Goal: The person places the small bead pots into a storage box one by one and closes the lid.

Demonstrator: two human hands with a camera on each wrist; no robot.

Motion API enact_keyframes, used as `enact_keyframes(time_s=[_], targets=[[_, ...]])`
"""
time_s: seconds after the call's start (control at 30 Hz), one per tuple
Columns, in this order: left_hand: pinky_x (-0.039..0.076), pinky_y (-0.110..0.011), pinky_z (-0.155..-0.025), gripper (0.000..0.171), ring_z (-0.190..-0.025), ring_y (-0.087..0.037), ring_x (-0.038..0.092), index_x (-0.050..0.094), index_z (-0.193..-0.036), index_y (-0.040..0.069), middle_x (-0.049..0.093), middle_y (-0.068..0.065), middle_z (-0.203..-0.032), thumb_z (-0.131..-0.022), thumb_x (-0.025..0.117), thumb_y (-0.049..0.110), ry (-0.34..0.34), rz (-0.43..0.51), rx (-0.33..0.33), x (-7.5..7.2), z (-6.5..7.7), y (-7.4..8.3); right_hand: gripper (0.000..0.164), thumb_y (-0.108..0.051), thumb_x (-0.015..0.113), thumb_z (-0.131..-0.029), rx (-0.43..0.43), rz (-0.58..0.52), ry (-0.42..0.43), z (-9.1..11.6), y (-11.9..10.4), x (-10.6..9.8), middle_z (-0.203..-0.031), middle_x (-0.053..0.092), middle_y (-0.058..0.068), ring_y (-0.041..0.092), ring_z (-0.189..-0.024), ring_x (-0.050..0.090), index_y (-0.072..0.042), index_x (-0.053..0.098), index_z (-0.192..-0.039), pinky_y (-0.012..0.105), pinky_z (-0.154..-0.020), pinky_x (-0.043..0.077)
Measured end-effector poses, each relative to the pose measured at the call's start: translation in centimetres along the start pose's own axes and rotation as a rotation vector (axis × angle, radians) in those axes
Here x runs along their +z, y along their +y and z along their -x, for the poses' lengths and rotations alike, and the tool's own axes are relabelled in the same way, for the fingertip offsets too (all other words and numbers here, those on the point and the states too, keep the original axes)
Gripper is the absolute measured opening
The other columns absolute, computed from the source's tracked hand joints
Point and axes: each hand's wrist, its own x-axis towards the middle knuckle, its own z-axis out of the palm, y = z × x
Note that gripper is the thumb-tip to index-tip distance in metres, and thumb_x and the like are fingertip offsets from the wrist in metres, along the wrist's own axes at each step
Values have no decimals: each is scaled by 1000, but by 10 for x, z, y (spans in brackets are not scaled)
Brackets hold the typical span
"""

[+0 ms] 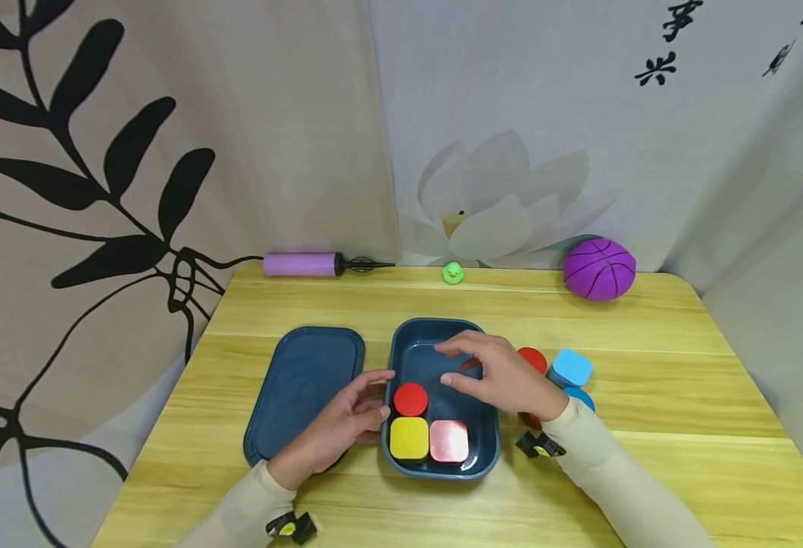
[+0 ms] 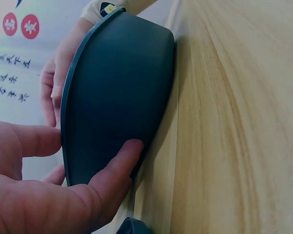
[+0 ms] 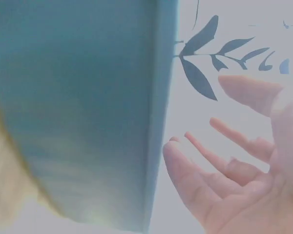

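A dark blue box holds a red round block, a yellow square block and a pink square block at its near end. My left hand touches the box's left side; in the left wrist view its fingers lie against the outer wall. Over the right part of the box hovers my right hand, fingers spread and nothing held. The right wrist view shows that hand above the rim, apart from the box wall.
A blue lid lies left of the box. To the right are a red round block, a light blue block and a blue round one, partly behind my right arm. A purple pump, green duck and purple ball line the back.
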Motion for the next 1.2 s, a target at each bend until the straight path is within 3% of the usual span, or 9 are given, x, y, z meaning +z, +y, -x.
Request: enact_keyframes(time_s=[0.2, 0.37, 0.5, 0.83, 1.2], targets=[[60, -44, -91, 64, -134, -29, 59, 35, -164, 16, 42, -24, -161, -107, 64, 19, 2, 10, 0, 1, 1, -2, 42, -28, 80, -97, 16, 18, 100, 15, 11, -19, -128, 72, 2, 26, -111, 73, -15, 70, -135, 38, -89, 63], [60, -44, -91, 65, -134, -29, 58, 34, -164, 16, 41, -25, -161, -107, 64, 19, -1, 19, -3, 1, 1, -3, 39, -18, 81, -95, 47, 32, 188, 29, 23, -36, -129, 72, 4, 28, -113, 72, -12, 71, -132, 41, -87, 64], [60, -44, -91, 65, -133, -29, 59, 34, -164, 16, 41, -25, -161, -107, 63, 18, -5, 22, -9, 1, 1, -3, 37, -19, 80, -96, 104, 74, 241, 44, 34, -48, -130, 73, 3, 25, -117, 71, -11, 71, -132, 45, -91, 62], [60, -44, -92, 66, -131, -28, 59, 32, -165, 15, 40, -25, -161, -107, 63, 18, -14, 30, -8, 0, 0, -1, 41, -25, 77, -99, 246, 172, 283, 85, 66, -68, -136, 72, 10, 38, -120, 70, -12, 69, -137, 56, -101, 54], [60, -45, -93, 66, -132, -29, 58, 31, -165, 14, 40, -25, -162, -107, 62, 18, -8, 20, -4, 1, 0, 1, 53, -32, 75, -100, 409, 121, 250, 113, 96, -78, -147, 63, 16, 42, -138, 56, -7, 61, -146, 59, -112, 45]])
